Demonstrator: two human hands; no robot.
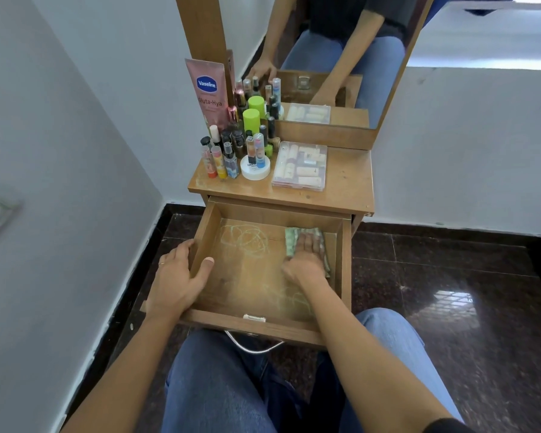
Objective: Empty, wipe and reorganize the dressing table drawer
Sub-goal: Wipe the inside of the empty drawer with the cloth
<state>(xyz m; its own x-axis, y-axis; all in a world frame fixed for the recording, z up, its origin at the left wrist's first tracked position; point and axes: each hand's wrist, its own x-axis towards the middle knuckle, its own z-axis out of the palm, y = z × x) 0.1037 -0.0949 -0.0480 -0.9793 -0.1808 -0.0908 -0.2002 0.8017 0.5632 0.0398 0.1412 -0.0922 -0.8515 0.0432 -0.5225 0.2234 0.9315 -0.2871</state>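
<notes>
The wooden drawer (344, 264) stands pulled out over my lap, holding only a cloth, with pale green scribbles on its floor. My right hand (305, 260) presses flat on a green folded cloth (291, 242) at the drawer's far right. My left hand (177, 276) grips the drawer's left wall, thumb inside and fingers outside. On the table top (347, 182) stand several small bottles (238, 145), a pink Vaseline tube (207, 92), a white round jar (255, 171) and a clear plastic box (300, 165).
A mirror (341, 57) rises behind the table top. A white wall closes in on the left and behind. Dark glossy floor tiles (450, 292) spread to the right. A metal handle (253, 346) hangs below the drawer front, above my knees.
</notes>
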